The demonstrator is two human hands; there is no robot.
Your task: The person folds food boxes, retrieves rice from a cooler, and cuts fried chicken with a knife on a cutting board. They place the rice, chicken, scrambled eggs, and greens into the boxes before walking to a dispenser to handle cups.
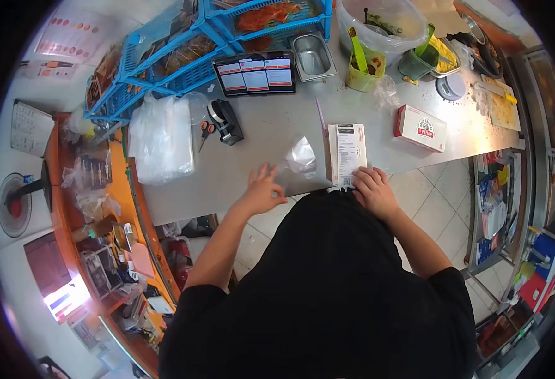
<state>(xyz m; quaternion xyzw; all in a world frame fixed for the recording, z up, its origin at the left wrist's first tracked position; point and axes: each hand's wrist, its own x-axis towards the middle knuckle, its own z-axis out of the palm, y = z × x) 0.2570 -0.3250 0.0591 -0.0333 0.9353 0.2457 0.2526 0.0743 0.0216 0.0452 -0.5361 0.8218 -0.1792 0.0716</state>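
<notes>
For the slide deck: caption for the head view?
Right hand on the receipt-topped box, left hand by a clear wrapper.

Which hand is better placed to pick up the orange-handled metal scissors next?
Probably your left hand: it is nearer the scissors and appears to hold nothing, while your right hand rests its fingers on the flat white cardboard box with the printed paper slip.

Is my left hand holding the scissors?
No, the scissors lie on the counter beside the black dispenser, apart from your left hand.
</notes>
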